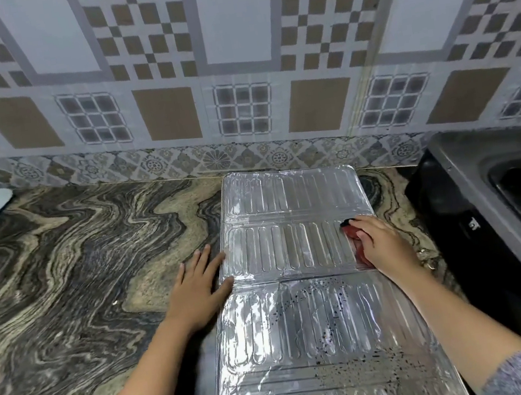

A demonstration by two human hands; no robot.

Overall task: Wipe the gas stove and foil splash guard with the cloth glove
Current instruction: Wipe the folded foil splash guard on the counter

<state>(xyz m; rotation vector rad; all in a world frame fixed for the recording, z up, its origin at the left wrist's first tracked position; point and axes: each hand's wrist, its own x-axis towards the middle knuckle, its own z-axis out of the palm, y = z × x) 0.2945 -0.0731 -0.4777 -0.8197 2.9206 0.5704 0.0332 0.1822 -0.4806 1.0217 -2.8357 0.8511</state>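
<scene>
Foil splash guard lies flat and unfolded on the counter, back edge to front edge. Right hand grips the red cloth glove, pressed at guard's right rim. Left hand flat, fingers spread, touching guard's left rim. Gas stove at counter's right end.

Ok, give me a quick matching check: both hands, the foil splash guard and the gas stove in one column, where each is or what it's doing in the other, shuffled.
1. left hand
2. right hand
3. foil splash guard
4. gas stove

A. at the right edge of the view
B. lies flat on the marbled countertop
C. holds the red cloth glove on the foil
D. fingers straight, touching the foil's left edge

Pairs: 1-D, 2-C, 3-B, 4-A
</scene>
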